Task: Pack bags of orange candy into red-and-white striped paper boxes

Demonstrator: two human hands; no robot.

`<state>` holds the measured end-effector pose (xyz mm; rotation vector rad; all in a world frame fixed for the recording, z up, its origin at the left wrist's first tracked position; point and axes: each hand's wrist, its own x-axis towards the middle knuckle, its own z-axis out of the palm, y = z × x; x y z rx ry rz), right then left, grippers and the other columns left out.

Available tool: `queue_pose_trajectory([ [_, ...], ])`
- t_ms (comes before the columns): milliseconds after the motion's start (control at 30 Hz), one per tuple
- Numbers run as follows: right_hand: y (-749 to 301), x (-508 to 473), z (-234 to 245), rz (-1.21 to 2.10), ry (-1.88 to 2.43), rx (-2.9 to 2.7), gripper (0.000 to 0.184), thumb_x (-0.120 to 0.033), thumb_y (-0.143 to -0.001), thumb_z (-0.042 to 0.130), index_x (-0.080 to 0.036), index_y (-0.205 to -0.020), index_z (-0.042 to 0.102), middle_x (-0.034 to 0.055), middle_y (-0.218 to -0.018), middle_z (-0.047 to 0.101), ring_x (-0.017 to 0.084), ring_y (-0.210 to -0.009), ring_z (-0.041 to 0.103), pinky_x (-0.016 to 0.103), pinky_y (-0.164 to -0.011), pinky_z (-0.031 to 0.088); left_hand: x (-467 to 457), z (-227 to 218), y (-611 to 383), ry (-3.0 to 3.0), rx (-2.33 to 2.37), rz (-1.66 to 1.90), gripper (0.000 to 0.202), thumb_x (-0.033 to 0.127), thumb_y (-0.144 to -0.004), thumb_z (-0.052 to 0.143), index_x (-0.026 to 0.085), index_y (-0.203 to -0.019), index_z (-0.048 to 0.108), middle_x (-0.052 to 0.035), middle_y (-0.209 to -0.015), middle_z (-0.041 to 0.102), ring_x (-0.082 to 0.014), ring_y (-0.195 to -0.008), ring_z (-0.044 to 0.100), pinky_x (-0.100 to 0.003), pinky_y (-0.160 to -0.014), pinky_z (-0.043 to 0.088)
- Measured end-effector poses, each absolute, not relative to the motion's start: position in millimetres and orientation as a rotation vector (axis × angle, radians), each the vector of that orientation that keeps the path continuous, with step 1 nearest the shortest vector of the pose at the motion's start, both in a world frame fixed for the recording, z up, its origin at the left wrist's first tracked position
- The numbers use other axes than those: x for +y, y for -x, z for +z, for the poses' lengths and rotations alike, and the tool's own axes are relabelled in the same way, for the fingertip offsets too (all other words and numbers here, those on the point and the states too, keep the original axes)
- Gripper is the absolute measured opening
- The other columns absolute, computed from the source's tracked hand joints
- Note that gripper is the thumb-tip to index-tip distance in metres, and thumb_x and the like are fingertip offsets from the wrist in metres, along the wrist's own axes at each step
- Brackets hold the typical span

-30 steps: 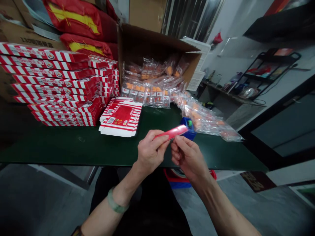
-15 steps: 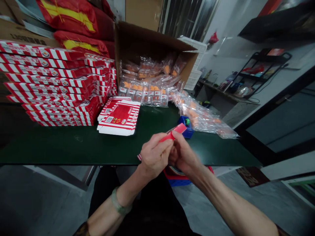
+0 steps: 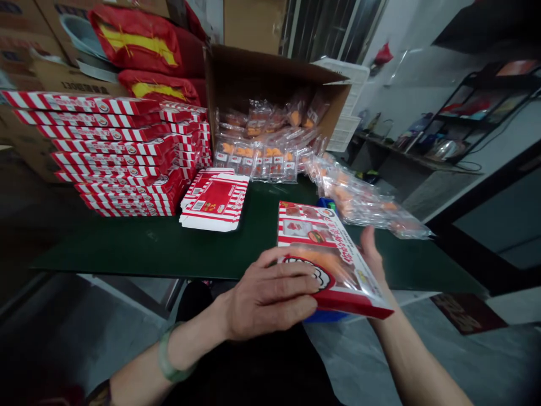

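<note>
A red and white printed box (image 3: 329, 248) with a clear window lies face up between my hands, over the near edge of the green table (image 3: 139, 248). My left hand (image 3: 270, 299) lies on its near left part, fingers flat across the top and thumb over the edge. My right hand (image 3: 374, 262) supports it from under the right side, with only the fingertips showing. A blue tape dispenser (image 3: 324, 202) peeks out just beyond the box.
A stack of flat box blanks (image 3: 215, 202) lies mid-table. Filled striped boxes (image 3: 122, 155) are piled high at the left. An open carton (image 3: 270, 84) spills clear snack packets (image 3: 359, 200) to the right. A shelf stands at the far right.
The box was held edge-on, pinched by both hands near the tape dispenser. It now lies flat, face up, and my hands have spread along its two sides.
</note>
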<state>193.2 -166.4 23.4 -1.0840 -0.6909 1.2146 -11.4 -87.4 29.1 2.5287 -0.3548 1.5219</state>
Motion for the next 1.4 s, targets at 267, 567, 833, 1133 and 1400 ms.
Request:
queue_pose_trajectory([
  [267, -187, -122, 18, 1.163, 0.995, -0.537, 0.04, -0.028, -0.053, 0.079, -0.015, -0.088, 0.068, 0.0086, -0.09, 0.073, 0.027, -0.082, 0.069, 0.041, -0.088, 0.051, -52, -7, 32, -2.685, 0.205, 1.921, 0.027, 0.005, -0.077, 0.06, 0.018, -0.101, 0.061, -0.0099, -0.105, 0.068, -0.0251, -0.113, 0.055, -0.045, -0.087, 0.051],
  [567, -142, -100, 33, 1.3, 0.932, -0.664, 0.037, -0.026, -0.057, 0.08, -0.014, -0.089, 0.067, 0.0098, -0.091, 0.073, 0.024, -0.078, 0.07, 0.039, -0.083, 0.054, -31, 17, 80, -2.873, -0.07, 1.812, 0.025, 0.006, -0.085, 0.047, 0.009, -0.109, 0.056, -0.0185, -0.103, 0.066, -0.0294, -0.121, 0.052, -0.043, -0.085, 0.056],
  [833, -108, -100, 46, 1.309, 0.872, -0.832, 0.048, -0.034, -0.059, 0.08, -0.015, -0.1, 0.064, 0.0109, -0.098, 0.072, 0.026, -0.082, 0.069, 0.041, -0.08, 0.055, -39, 22, 118, -2.883, 0.146, 1.911, 0.023, 0.008, -0.082, 0.057, 0.016, -0.103, 0.058, -0.0092, -0.1, 0.067, -0.0225, -0.112, 0.06, -0.034, -0.085, 0.058],
  [1133, -39, -70, 48, 1.55, 0.892, -1.016, 0.05, -0.031, -0.064, 0.079, -0.019, -0.109, 0.06, 0.0102, -0.098, 0.072, 0.026, -0.083, 0.069, 0.041, -0.079, 0.053, -62, -18, 182, -2.788, 0.51, 2.081, 0.013, 0.024, -0.088, 0.052, 0.015, -0.096, 0.054, -0.0132, -0.095, 0.068, -0.027, -0.115, 0.056, -0.044, -0.084, 0.056],
  [1400, -38, -51, -18, 1.216, 1.24, -1.275, 0.071, -0.061, -0.074, 0.056, -0.018, -0.129, 0.048, 0.0166, -0.11, 0.066, 0.033, -0.101, 0.063, 0.047, -0.081, 0.051, -75, 2, 224, -2.846, 0.823, 2.112, 0.011, 0.019, -0.086, 0.053, 0.023, -0.088, 0.063, -0.0039, -0.078, 0.071, -0.0164, -0.079, 0.068, -0.024, -0.064, 0.057],
])
